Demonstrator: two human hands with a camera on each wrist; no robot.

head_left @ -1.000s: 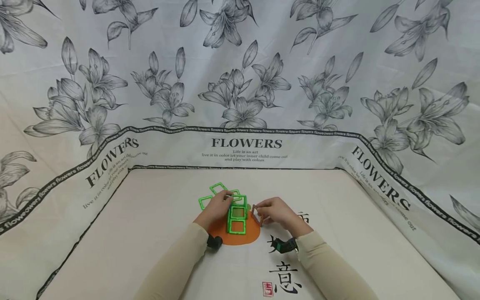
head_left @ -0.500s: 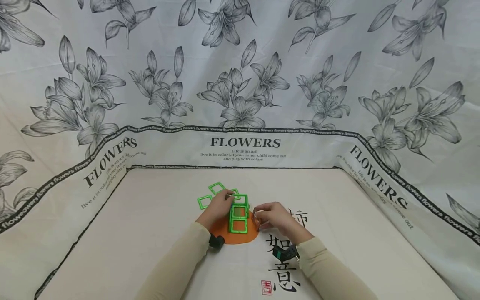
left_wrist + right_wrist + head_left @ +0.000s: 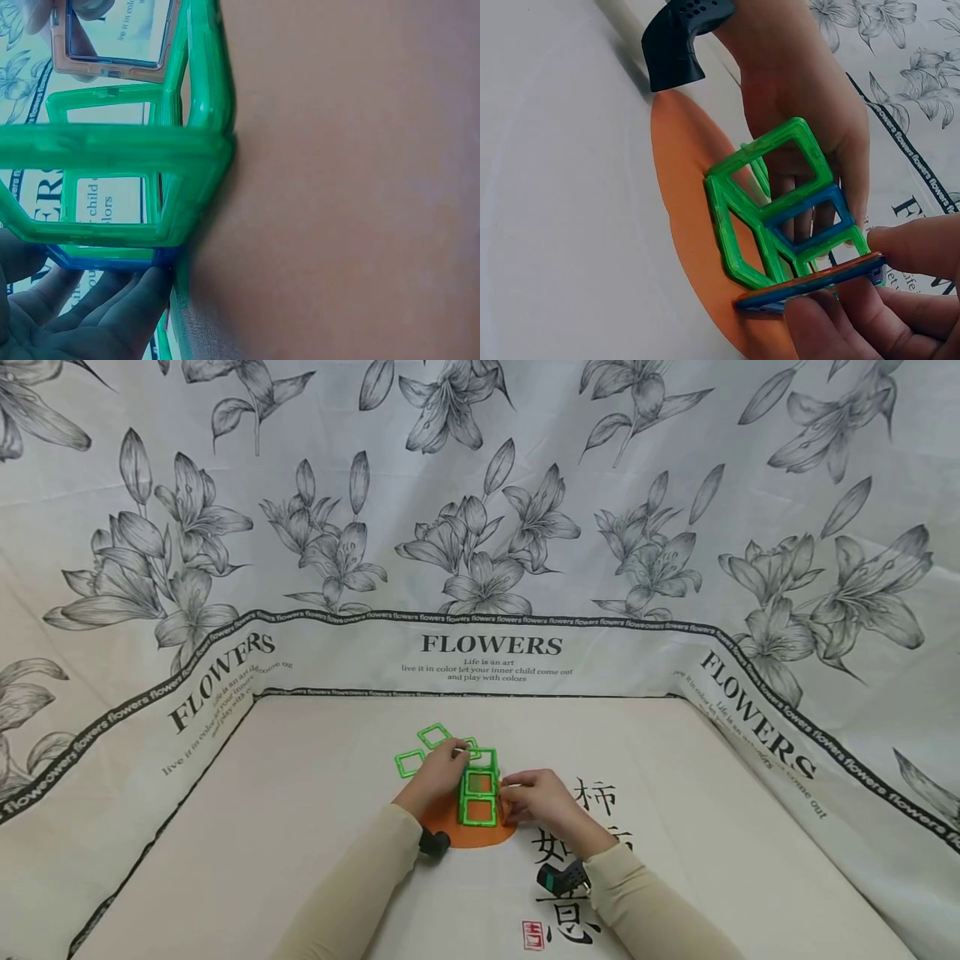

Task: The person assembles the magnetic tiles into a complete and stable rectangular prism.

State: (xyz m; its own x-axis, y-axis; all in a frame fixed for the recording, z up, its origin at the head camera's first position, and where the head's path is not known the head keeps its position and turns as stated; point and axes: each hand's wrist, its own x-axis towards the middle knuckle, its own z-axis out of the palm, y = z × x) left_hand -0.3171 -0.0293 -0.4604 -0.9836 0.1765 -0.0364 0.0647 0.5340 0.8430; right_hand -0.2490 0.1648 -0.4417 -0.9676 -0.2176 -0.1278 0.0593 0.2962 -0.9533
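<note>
A small standing structure of green square magnetic tiles (image 3: 480, 797) rises from the orange mat (image 3: 472, 839), with a blue tile (image 3: 804, 202) built into it. My left hand (image 3: 435, 774) grips its far left side; in the left wrist view the fingers curl at the blue tile's edge, partly hidden by the green frames. My right hand (image 3: 546, 793) pinches an orange tile with blue edging (image 3: 810, 286) between thumb and fingers. It holds that tile against the structure's right side; in the right wrist view the tile lies close along the green frames. Whether they fully touch I cannot tell.
Loose green tiles (image 3: 398, 766) lie on the cloth just beyond my left hand. Black Chinese characters (image 3: 596, 796) and a red seal (image 3: 533, 935) are printed to the right of the mat. A flower-printed curtain (image 3: 491, 664) encloses the table's back and sides.
My right hand has moved left, bringing the orange tile from beside the structure up to its right side. My left hand stays on the structure.
</note>
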